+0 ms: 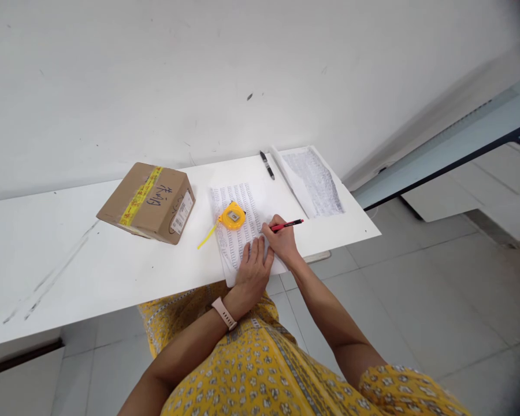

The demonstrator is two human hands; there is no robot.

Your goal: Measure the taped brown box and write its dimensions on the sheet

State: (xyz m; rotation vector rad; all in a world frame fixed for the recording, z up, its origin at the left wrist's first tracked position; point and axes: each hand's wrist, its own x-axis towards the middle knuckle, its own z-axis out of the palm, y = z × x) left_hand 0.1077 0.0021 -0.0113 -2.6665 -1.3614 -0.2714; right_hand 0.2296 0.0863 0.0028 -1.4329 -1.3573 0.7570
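Observation:
A sheet of paper (225, 196) covered in columns of handwriting lies near the front edge of the white table. My left hand (253, 268) rests flat on its lower part, fingers stretched out. In my right hand (281, 240) a red pen (288, 226) with a black end is gripped, and that hand sits at the paper's right side; the pen's tip is hidden by my fingers. On the upper part of the sheet sits a yellow tape measure (232, 216), its short yellow strap trailing to the left.
Left of the paper stands a taped cardboard box (156, 202) with a label. A black pen (267, 164) lies near the wall, beside an open notebook (314, 179) with dense writing. The white table (91, 271) runs along the wall and ends at the right.

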